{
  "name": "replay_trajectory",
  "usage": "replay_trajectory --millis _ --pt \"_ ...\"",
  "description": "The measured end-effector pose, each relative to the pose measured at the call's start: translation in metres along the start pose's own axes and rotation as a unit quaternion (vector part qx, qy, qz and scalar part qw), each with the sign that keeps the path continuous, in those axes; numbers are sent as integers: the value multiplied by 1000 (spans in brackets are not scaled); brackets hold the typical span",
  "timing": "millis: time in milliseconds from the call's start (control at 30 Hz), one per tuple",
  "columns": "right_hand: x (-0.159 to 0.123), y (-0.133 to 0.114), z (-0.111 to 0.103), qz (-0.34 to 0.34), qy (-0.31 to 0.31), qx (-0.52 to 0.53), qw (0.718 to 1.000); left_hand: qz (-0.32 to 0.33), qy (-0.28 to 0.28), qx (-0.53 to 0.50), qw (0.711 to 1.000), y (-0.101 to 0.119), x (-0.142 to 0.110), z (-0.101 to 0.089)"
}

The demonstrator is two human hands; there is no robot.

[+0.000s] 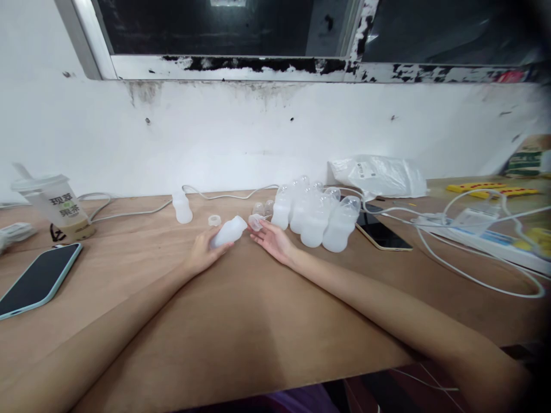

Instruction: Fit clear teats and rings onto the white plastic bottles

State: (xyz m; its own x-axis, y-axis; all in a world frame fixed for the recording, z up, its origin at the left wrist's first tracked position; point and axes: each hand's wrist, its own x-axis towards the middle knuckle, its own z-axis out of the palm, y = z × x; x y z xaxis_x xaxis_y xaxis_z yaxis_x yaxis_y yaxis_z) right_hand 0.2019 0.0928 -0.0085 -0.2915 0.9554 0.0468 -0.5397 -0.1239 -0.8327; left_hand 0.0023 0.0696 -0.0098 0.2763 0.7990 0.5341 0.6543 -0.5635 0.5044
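Note:
My left hand (201, 250) rests on the wooden table (241, 321) and is closed round a small white plastic bottle (229, 230) lying tilted, its neck pointing right. My right hand (275, 241) lies palm up just right of it, fingertips pinching a small clear cap (255, 221) near the bottle's mouth. A cluster of several white bottles with clear caps (316, 215) stands just behind my right hand. One lone uncapped bottle (182, 207) stands further left, with a small white ring (214, 219) beside it.
A phone in a teal case (37, 279) lies at the left near a drink cup (58, 206). A second phone (383, 234), a power strip (477, 238) with white cables, a plastic bag (379, 175) and yellow pieces (491, 187) occupy the right.

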Motion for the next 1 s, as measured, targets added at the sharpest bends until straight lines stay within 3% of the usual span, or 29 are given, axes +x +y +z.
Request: replay_trajectory --millis 300,433,600,733,1000 --pt "-4 2 5 -47 -46 -85 994 23 -15 -5 1000 4 -2 -3" --pt "-5 2 1 -90 -110 -213 967 48 -34 2 998 4 -4 -6" --pt "-5 -2 -7 -109 -184 -286 934 17 -51 -33 998 4 -6 -11" --pt "-7 -5 -8 -132 -178 -351 910 12 -50 -40 998 4 -6 -11" --pt "-12 -8 -4 -92 -131 -431 888 108 -8 9 994 2 -9 -7"
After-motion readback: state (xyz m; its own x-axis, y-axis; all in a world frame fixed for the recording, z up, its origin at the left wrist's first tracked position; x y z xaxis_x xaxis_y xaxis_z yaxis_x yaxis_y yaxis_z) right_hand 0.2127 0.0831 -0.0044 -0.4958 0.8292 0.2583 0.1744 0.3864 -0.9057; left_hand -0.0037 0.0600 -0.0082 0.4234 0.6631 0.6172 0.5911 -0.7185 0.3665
